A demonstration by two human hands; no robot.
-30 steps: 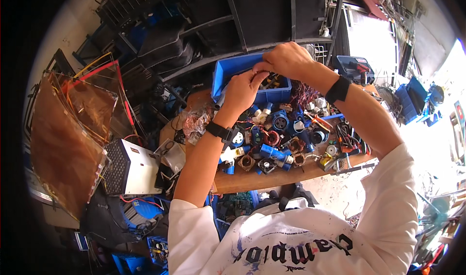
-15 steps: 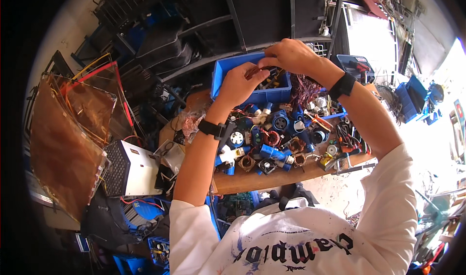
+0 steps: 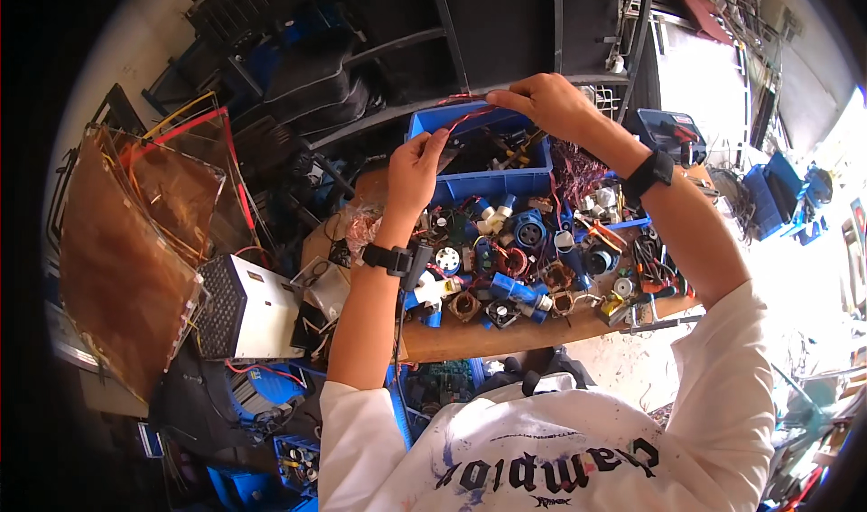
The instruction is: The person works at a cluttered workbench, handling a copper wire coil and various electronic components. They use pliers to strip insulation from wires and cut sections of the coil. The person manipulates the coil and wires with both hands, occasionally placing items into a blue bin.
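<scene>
A thin red wire (image 3: 467, 115) stretches between my two raised hands, above the blue plastic bin (image 3: 492, 182). My left hand (image 3: 414, 171) pinches one end at the bin's left side. My right hand (image 3: 540, 101), higher and farther right, has its fingers closed on the other part of the wire. A loose stretch of it loops toward the far side. Inside the bin lie tools with yellow and dark handles (image 3: 515, 155), partly in shadow.
Blue and white plugs and sockets (image 3: 515, 288), a small fan (image 3: 500, 312) and copper coils (image 3: 513, 262) crowd the wooden table (image 3: 452, 342). Bundled reddish wires (image 3: 578, 173) lie right of the bin, pliers (image 3: 650, 259) farther right. A white metal box (image 3: 264, 311) stands at left.
My hands have drawn apart, the left one moving left and nearer me. The red wire between them now shows, pulled out lengthwise.
</scene>
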